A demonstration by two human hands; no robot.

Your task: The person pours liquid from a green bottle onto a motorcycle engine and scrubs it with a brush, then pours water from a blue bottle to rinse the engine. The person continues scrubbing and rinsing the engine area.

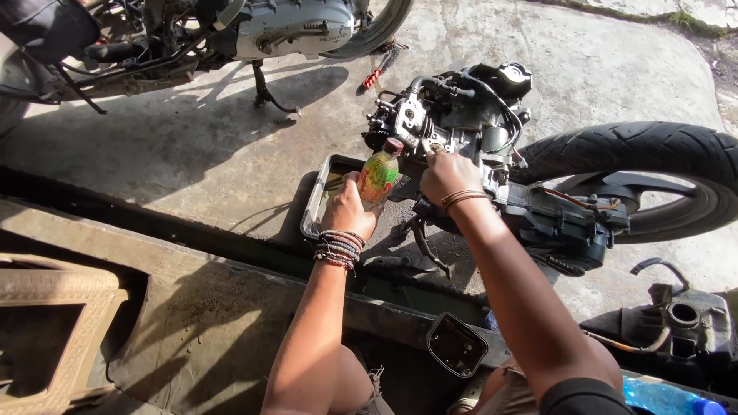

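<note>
My left hand [350, 207] grips a small plastic bottle [380, 175] with a dark red cap and a green and red label, tilted toward a scooter engine [450, 115]. My right hand [447, 175] rests on the engine's side, fingers closed on a part that I cannot make out. The engine lies on the concrete, joined to a rear wheel [653, 165] with a black tyre. Under the bottle lies a shallow metal tray [317, 201], its inside partly hidden by my left hand.
A parked motorcycle [231, 31] stands at the top left on its stand. A red-handled screwdriver [378, 71] lies near its wheel. A black plastic part [676, 323] sits at the lower right, a blue bottle [665, 398] at the bottom edge, a mirror [457, 344] by my knee.
</note>
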